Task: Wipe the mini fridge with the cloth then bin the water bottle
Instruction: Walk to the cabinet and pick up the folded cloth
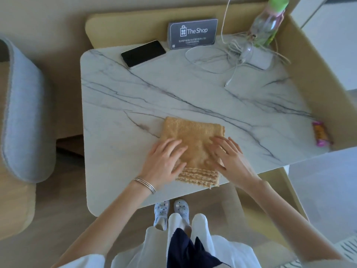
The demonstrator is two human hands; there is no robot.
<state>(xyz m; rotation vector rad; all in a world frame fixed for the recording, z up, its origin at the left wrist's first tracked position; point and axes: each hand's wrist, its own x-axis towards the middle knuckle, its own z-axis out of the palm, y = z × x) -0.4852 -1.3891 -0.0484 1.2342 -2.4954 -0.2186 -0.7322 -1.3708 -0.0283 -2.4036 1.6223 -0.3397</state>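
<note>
Cloth (193, 140): folded at the table's (116, 113) near edge, long axis running away from you.
Hands: your left hand (164, 161) and right hand (228, 157) lie flat and open on it, equally near.

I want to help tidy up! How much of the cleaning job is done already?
Nothing looks finished yet. Right now the left hand and right hand lie flat on the folded tan cloth at the near edge of the marble table, so the cloth is in hand. No mini fridge shows here, so whether it was wiped cannot be told. The water bottle stands at the far right corner, not binned.
</note>
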